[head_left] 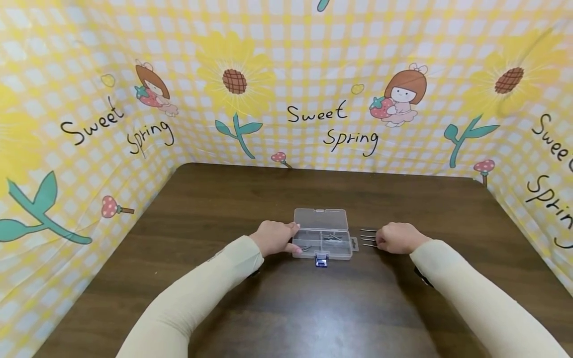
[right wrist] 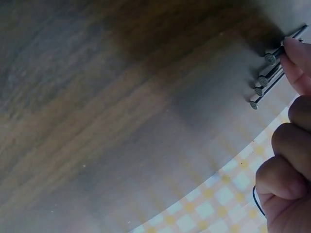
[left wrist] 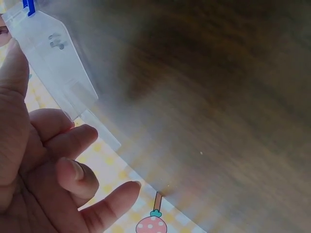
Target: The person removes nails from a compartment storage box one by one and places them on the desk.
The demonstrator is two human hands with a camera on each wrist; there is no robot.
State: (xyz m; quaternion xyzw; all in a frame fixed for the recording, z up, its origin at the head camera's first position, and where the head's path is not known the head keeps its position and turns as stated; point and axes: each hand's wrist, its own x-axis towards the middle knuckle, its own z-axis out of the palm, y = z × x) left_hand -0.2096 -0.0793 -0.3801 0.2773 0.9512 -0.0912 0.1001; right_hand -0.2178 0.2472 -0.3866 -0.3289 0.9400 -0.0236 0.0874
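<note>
A clear plastic box with divided compartments lies on the table, its lid tipped back. Small metal pieces lie in its right compartments, and more are in the front left one. My left hand holds the box's left end, thumb toward the front and index finger toward the back. To the right of the box, several steel nails lie side by side under my right hand. Its thumb and index finger pinch one nail near its flat head. The other nails lie right beside it.
A blue latch sticks out from the box's front, and a clear hanging tab from its right side. The brown wooden table is bordered at the back and sides by yellow checked cloth.
</note>
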